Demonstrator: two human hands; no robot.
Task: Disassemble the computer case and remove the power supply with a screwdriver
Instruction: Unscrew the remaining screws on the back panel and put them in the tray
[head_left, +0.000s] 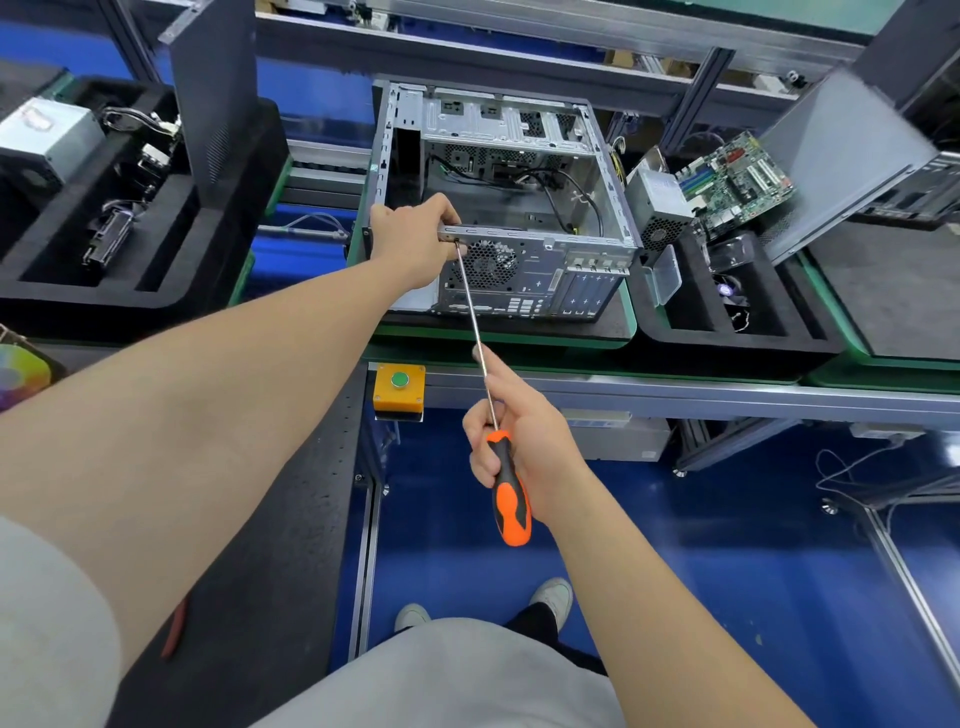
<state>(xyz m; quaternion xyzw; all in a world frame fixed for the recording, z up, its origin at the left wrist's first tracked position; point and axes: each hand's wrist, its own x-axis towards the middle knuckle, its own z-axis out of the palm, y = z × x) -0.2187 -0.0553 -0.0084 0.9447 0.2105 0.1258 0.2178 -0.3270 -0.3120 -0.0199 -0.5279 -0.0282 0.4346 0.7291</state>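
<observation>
At the near-left computer case (524, 270) corner, unscrewing is judged underway: rim (519, 232) gripped by left hand (410, 239), screwdriver (475, 332) by right hand (519, 441); steady turning needed.

An aluminium-railed desk (675, 395) is pictured carrying a row of green-edged pallets, with an opened computer case (519, 208) set on the black mat of the middle pallet (498, 340). A left foam tray (171, 291) and a right foam tray (727, 338), both black, are laid alongside, their cut-outs filled with computer parts. A yellow button box (399, 387) is fixed to the front rail.
</observation>
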